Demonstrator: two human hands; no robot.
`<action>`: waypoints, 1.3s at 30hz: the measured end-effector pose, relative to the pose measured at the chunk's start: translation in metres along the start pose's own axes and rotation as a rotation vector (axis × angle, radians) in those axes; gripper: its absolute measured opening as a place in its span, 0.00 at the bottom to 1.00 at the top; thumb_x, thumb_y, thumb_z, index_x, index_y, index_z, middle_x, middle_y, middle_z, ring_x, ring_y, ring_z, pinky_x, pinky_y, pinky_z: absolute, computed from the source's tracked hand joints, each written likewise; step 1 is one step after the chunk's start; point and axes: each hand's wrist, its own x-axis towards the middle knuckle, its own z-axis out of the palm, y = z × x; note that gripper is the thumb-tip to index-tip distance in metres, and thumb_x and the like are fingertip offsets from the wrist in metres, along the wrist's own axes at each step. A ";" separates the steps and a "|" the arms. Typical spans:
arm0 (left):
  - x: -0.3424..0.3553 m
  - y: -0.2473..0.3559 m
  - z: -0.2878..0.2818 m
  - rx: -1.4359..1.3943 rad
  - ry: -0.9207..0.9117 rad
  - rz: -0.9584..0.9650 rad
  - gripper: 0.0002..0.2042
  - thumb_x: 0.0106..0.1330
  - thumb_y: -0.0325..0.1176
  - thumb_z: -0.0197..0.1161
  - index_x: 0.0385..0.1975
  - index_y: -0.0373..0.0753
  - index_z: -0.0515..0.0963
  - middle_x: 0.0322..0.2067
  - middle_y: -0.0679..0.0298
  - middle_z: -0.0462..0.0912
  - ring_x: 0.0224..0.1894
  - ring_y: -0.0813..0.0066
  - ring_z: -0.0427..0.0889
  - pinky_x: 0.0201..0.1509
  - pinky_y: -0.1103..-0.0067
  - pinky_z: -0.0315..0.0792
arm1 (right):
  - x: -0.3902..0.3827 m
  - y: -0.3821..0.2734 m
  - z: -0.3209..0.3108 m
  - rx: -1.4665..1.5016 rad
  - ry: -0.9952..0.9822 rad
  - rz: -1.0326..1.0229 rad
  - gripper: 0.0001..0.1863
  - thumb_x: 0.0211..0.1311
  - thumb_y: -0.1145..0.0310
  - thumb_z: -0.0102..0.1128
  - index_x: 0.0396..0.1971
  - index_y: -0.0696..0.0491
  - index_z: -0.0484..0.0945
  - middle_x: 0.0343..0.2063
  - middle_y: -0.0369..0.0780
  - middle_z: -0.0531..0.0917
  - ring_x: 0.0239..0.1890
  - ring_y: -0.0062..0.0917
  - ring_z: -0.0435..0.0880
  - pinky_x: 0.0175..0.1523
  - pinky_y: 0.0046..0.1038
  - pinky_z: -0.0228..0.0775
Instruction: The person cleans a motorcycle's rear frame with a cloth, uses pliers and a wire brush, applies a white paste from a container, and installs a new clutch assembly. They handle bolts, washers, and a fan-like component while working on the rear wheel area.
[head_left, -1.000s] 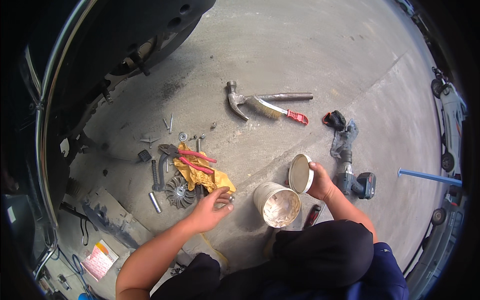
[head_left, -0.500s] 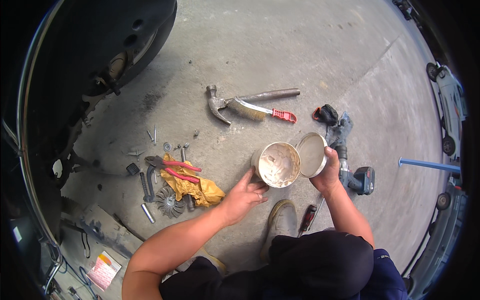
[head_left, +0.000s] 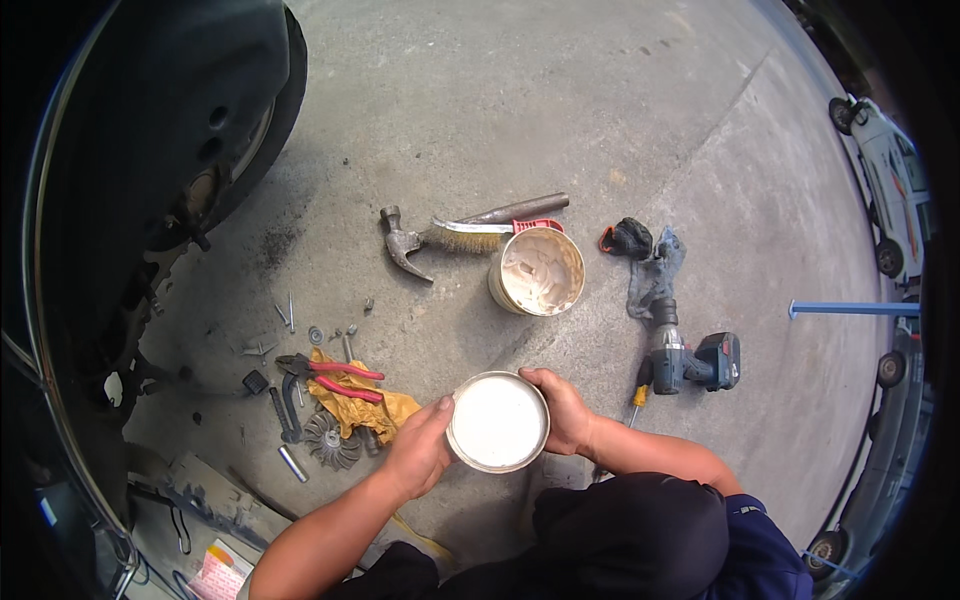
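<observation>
Both hands grip a round metal lid point(head_left: 498, 421), its flat white face turned up and its rim showing around it. My left hand point(head_left: 420, 452) is closed on the lid's left edge, thumb along the rim. On the opposite edge my right hand point(head_left: 562, 412) is closed too. Beyond the lid an uncovered can point(head_left: 541, 271) of pale, creamy grease-like paste stands on the concrete, neither hand touching it. Its upper rim overlaps the red handle of a wire brush point(head_left: 465, 241) in view. A claw hammer point(head_left: 405, 245) lies beside that brush.
At left a vehicle's wheel point(head_left: 270, 120) and dark underside loom close. Red-handled pliers point(head_left: 340, 376) lie on yellow paper point(head_left: 370, 408) beside a finned metal wheel point(head_left: 330, 440) and loose bolts. To the right are a cordless power tool point(head_left: 690, 360), a screwdriver point(head_left: 641, 388) and a glove point(head_left: 628, 238).
The can has left my left hand and now stands on the floor farther away. The lid has come nearer my body, white face up, with both hands on it.
</observation>
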 end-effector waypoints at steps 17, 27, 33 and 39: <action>-0.006 0.002 -0.028 0.352 0.120 0.188 0.23 0.79 0.39 0.59 0.62 0.23 0.73 0.53 0.55 0.83 0.56 0.72 0.80 0.62 0.76 0.72 | -0.023 -0.125 -0.007 -1.616 0.347 -0.838 0.17 0.59 0.72 0.63 0.49 0.59 0.83 0.28 0.47 0.87 0.30 0.37 0.88 0.41 0.35 0.80; -0.013 0.002 -0.038 0.362 0.168 0.221 0.22 0.79 0.38 0.59 0.61 0.23 0.74 0.53 0.55 0.83 0.56 0.72 0.79 0.63 0.76 0.71 | -0.017 -0.112 -0.002 -1.288 0.360 -0.657 0.18 0.60 0.75 0.62 0.50 0.62 0.82 0.26 0.44 0.88 0.25 0.22 0.86 0.34 0.29 0.78; -0.045 0.006 -0.053 0.277 0.217 0.255 0.20 0.79 0.37 0.59 0.60 0.26 0.76 0.51 0.59 0.84 0.53 0.75 0.80 0.61 0.77 0.72 | -0.034 -0.101 0.017 -0.768 0.153 -0.559 0.17 0.63 0.80 0.62 0.52 0.63 0.81 0.29 0.41 0.87 0.24 0.21 0.84 0.31 0.24 0.78; -0.111 -0.006 -0.079 0.426 0.348 0.330 0.18 0.80 0.37 0.59 0.59 0.30 0.77 0.50 0.62 0.85 0.52 0.80 0.79 0.59 0.78 0.73 | -0.007 -0.081 0.122 -0.990 -0.295 -0.442 0.20 0.65 0.80 0.62 0.58 0.62 0.77 0.31 0.38 0.86 0.28 0.19 0.84 0.34 0.22 0.77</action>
